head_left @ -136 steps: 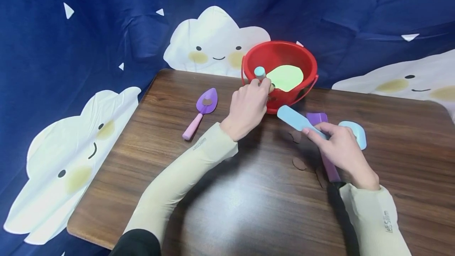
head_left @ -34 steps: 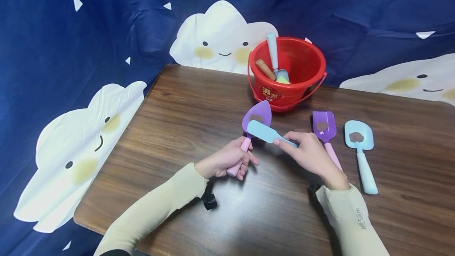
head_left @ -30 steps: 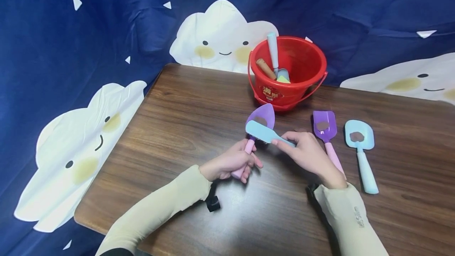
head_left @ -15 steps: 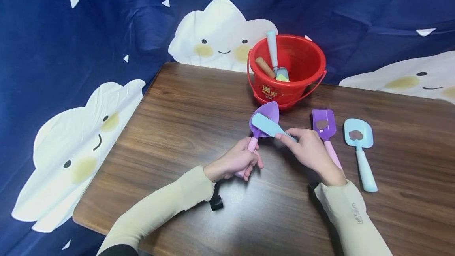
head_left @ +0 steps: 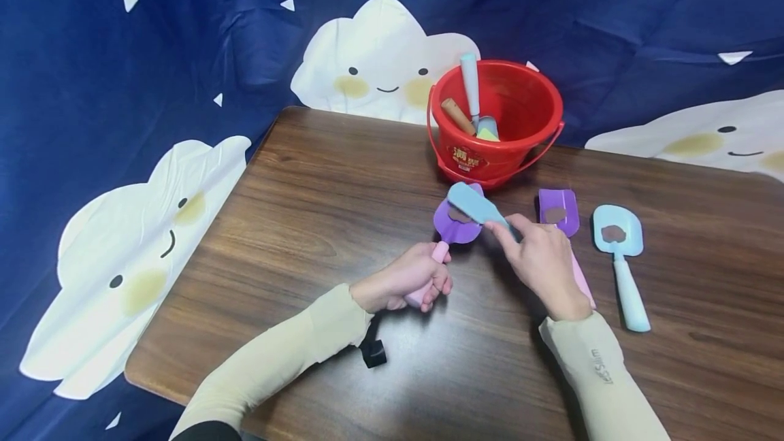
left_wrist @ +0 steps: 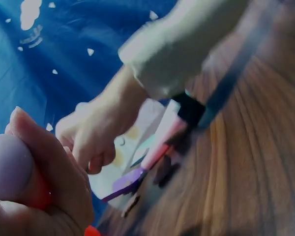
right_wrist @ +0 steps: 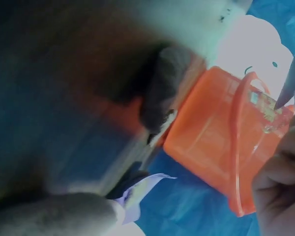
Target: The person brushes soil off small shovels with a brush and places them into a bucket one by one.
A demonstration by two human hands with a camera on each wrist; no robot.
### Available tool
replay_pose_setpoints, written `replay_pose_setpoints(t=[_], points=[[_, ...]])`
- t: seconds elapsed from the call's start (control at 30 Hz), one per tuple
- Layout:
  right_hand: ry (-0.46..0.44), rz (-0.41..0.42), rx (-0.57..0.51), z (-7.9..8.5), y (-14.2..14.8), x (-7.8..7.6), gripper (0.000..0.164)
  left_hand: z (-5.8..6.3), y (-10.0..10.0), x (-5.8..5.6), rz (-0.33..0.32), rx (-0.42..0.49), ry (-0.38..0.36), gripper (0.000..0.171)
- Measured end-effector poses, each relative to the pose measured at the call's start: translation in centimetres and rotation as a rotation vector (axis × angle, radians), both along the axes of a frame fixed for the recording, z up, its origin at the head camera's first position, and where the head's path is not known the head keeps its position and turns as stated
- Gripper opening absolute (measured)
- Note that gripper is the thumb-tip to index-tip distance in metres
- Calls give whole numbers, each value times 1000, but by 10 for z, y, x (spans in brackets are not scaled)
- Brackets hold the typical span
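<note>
Head view is bright, even, mostly sharp; light seems to come from above, with pale glare on the near part of the desk [head_left: 453,346] and soft shadow alongside the right sleeve [head_left: 606,366]. Left wrist view is hazy, bluish, low contrast, left hand [left_wrist: 64,184] soft up close. Right wrist view is worst: left half dark, smeared; cloud print [right_wrist: 258,44] overexposed, red bucket [right_wrist: 209,128] reads orange.

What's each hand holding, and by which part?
Left hand: the purple trowel, gripped round its pink handle. Right hand: the light-blue flat-headed tool, held by its narrow end.
</note>
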State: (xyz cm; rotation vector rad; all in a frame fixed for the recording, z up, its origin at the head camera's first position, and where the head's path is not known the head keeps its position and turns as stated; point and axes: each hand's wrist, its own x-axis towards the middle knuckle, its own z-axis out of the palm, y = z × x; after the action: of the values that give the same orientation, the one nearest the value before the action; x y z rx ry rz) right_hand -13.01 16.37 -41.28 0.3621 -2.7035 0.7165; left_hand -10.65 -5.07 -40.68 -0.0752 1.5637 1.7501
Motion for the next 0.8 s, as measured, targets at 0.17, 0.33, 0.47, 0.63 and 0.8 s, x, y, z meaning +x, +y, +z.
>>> replay_pose_setpoints(t=[0.17, 0.33, 0.47, 0.63, 0.8], points=[[-39, -37, -142, -1, 7, -2, 33, 0, 3, 3, -12, -8, -12, 65], [-179, 72, -165, 8, 10, 0, 29, 2, 1, 1, 22, -45, 6, 62], [-329, 185, -90, 15, 7, 0, 30, 4, -3, 0, 3, -81, 53, 60], [-247, 166, -11, 12, 8, -1, 29, 6, -8, 0, -17, -96, 72, 60], [-54, 132, 10, 7, 8, -1, 19, 8, -9, 1, -21, -60, 56, 58]])
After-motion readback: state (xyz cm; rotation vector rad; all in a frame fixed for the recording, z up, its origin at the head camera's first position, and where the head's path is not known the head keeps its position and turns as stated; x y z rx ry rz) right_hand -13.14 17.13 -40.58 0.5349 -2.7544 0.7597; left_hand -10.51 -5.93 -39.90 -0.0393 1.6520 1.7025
